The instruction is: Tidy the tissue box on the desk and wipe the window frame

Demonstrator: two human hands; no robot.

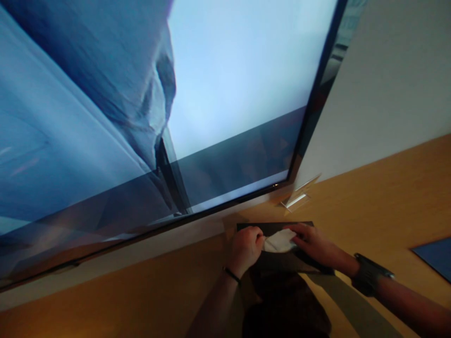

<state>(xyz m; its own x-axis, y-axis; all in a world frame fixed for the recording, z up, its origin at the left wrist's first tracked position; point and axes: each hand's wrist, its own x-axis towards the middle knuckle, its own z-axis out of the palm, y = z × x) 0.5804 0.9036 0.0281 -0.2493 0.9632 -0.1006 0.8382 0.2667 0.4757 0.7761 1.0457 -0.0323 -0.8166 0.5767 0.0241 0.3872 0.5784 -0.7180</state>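
Note:
A small white cloth or tissue (280, 241) is stretched between my two hands, over a dark flat rectangular piece (275, 228) near the wall. My left hand (247, 246) pinches its left end, fingers curled. The right end is gripped between the thumb and fingers of my right hand (313, 242). Beneath my right hand runs a dark edge or object that I cannot make out. A dark band circles my left wrist, and a watch (371, 274) is on the right one.
A large lit screen (243, 80) fills the upper left. At its lower right corner a clear stand (298, 199) rests on the wooden surface (369, 202). A blue flat item (437, 256) lies at the right edge. Below my hands is a dark rounded shape (285, 305).

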